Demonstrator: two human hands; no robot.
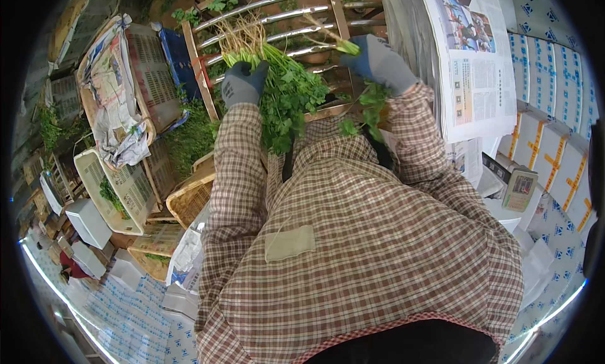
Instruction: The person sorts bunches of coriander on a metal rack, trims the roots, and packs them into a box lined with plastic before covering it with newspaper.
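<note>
My left hand (243, 83), in a grey and blue work glove, grips a thick bunch of leafy green herbs (293, 92), likely coriander, near its root end. Pale tangled roots (243, 35) point away from me, and the leaves hang back toward my lap. A smaller sprig (347, 46) of the same kind is pinched in my gloved right hand (378, 61), its roots pointing up and left. Its leaves (371, 104) dangle below that hand. Beneath both hands lies a wooden-framed rack (334, 9) with shiny metal bars.
A tall stack of newspapers (477, 80) stands right of the rack. Plastic crates (116, 194) and a newspaper-lined basket (118, 95) crowd the left. White foam boxes (543, 146) with orange tape line the right. A small device with a screen (520, 190) sits behind the newspapers.
</note>
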